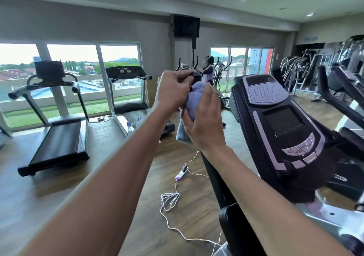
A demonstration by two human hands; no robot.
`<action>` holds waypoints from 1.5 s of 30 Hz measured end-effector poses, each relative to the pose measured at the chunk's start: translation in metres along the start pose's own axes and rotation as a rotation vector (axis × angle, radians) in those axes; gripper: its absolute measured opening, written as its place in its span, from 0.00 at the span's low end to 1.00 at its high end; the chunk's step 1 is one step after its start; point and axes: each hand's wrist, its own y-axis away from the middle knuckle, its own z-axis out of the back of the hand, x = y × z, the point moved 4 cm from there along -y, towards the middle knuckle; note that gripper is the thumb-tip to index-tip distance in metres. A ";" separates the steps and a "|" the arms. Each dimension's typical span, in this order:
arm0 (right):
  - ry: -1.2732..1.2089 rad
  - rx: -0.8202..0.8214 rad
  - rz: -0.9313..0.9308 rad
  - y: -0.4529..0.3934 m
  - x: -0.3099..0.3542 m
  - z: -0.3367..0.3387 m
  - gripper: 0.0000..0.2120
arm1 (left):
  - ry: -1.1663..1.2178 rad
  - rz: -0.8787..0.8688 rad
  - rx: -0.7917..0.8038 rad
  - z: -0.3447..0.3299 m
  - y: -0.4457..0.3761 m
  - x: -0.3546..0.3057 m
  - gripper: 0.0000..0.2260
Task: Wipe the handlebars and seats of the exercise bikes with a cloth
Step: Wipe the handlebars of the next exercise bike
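Observation:
Both my hands are raised at the top of a black upright handlebar point(213, 179) of the exercise machine in front of me. My right hand point(202, 118) wraps a pale blue-grey cloth point(192, 102) around the bar; the cloth's loose end hangs below. My left hand point(174, 89) grips the black tip of the handlebar point(197, 77) just above the cloth. The machine's console point(283, 126) with a dark screen and grey buttons sits to the right of my hands. No seat is visible.
Two treadmills point(59, 129) point(128, 90) stand by the windows on the left. A white power strip point(182, 173) and a loose cord point(169, 198) lie on the wooden floor below my arms. A person point(209, 70) stands at far machines. More equipment point(334, 82) crowds the right.

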 end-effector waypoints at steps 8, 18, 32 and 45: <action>0.009 0.145 -0.040 0.035 -0.016 0.014 0.32 | 0.040 -0.024 -0.034 -0.006 0.005 0.005 0.09; -0.083 0.102 -0.001 0.043 -0.014 0.017 0.35 | 0.007 -0.031 -0.068 -0.010 0.007 0.008 0.13; -0.056 0.229 -0.052 0.053 -0.018 0.026 0.37 | 0.057 -0.051 -0.056 -0.009 0.003 0.016 0.10; -0.153 0.254 -0.121 0.029 -0.018 0.023 0.31 | 0.013 -0.062 -0.081 -0.008 0.003 0.014 0.12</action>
